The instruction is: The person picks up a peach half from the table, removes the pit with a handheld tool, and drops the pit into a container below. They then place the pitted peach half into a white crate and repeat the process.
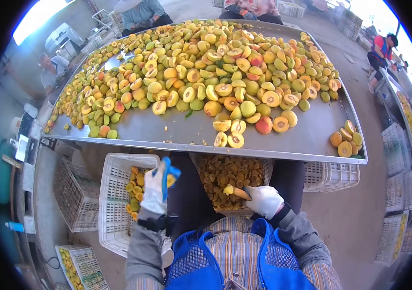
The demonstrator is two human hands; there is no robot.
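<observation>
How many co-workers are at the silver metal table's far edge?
2: one in a blue-grey shirt, left of centre; one in a pink patterned top, right of centre. Others may be out of view.

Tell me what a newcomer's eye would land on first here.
Probably the huge heap of fruit, many pieces halved, spread across the metal table. Next, below its near edge, the gloved left hand holding yellow fruit by a white crate, and the gloved right hand gripping a tan-handled tool near the cut pieces between the knees.
</observation>
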